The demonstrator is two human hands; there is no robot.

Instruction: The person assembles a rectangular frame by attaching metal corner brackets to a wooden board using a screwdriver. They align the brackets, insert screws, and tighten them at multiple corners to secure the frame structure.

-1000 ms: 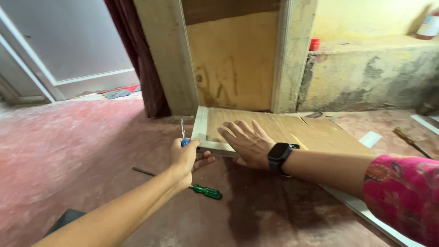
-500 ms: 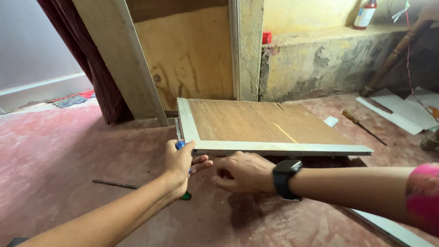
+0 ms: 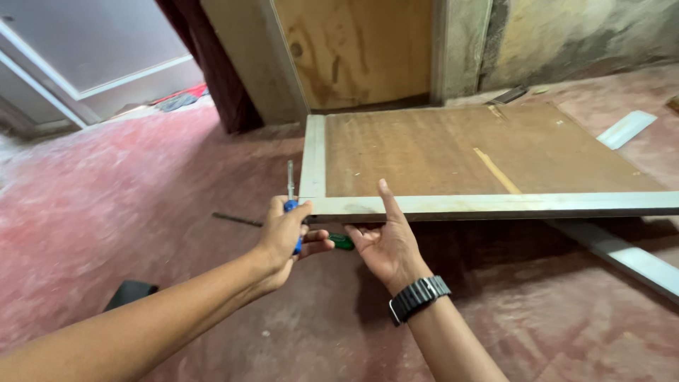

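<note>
A brown plywood panel (image 3: 453,152) with a pale metal frame lies raised off the red floor, its near edge lifted. My right hand (image 3: 385,240), with a black watch on the wrist, grips that near edge from below, thumb up against the frame close to the panel's left corner. My left hand (image 3: 286,230) is closed around a blue-handled screwdriver (image 3: 291,191) whose metal shaft points up beside the panel's left corner. A green-handled tool (image 3: 343,242) lies on the floor between my hands, partly hidden.
A pale metal strip (image 3: 622,255) lies on the floor under the panel's right side, another strip (image 3: 626,127) at the far right. A plywood sheet (image 3: 353,49) leans on the wall behind. A dark object (image 3: 131,293) sits at the lower left. A door (image 3: 78,49) stands at the far left.
My right hand slid off the top of the panel and now grips its near edge from below, lifting it. The view came closer. My left hand kept the screwdriver.
</note>
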